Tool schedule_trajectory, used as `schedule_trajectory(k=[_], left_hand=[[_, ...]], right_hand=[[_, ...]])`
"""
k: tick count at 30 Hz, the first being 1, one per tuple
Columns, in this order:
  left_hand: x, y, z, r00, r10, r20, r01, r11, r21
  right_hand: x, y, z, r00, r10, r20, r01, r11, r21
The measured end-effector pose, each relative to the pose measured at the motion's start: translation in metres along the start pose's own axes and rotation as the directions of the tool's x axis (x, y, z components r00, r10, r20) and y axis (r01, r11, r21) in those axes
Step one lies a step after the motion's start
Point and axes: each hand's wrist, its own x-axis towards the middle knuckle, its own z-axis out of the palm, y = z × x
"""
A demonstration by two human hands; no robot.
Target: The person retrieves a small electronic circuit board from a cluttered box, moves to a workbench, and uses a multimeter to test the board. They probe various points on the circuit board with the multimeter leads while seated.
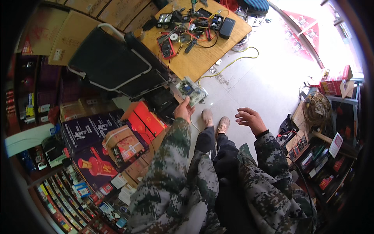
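Observation:
In my left hand [183,110] is a circuit board [198,94] with blue, dark and pale parts, gripped at its near edge between thumb and fingers. It is held in the air near the close corner of a wooden table [200,66]. A thin white cable [193,124] hangs below that hand. My right hand [252,120] hovers over the floor with its fingers apart and nothing in them. On the table lie a red multimeter [166,47], tangled test leads and wires, and a black box-shaped device [226,29].
A black folding chair [107,58] stands left of the table. Stacked cartons [91,132] and goods shelves fill the left side. A yellow cable [233,59] runs across the floor. At the right are a coiled cable [316,109] and a cluttered counter.

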Motion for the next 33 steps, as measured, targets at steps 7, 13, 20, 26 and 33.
schedule_trajectory(k=[7, 13, 20, 26, 33], left_hand=[[0.089, -0.010, 0.046, 0.983, -0.139, -0.117, 0.125, 0.985, -0.118], [0.157, -0.019, 0.108, 0.975, -0.197, -0.098, 0.151, 0.924, -0.352], [0.172, -0.014, 0.159, 0.967, -0.226, 0.121, 0.240, 0.964, -0.118], [0.132, -0.012, 0.122, 0.951, -0.235, 0.201, 0.233, 0.972, 0.036], [0.059, -0.025, 0.038, 0.985, -0.172, -0.014, 0.172, 0.983, 0.063]], right_hand=[[0.008, -0.024, -0.023, 0.989, 0.094, -0.114, -0.095, 0.995, -0.004], [0.022, -0.062, -0.016, 0.982, 0.088, -0.165, -0.102, 0.991, -0.081], [0.047, -0.081, 0.013, 0.970, 0.212, -0.119, -0.229, 0.960, -0.159], [0.070, -0.105, 0.011, 0.992, 0.114, -0.059, -0.125, 0.962, -0.242], [0.063, -0.124, -0.005, 0.996, 0.061, 0.063, -0.045, 0.972, -0.230]])
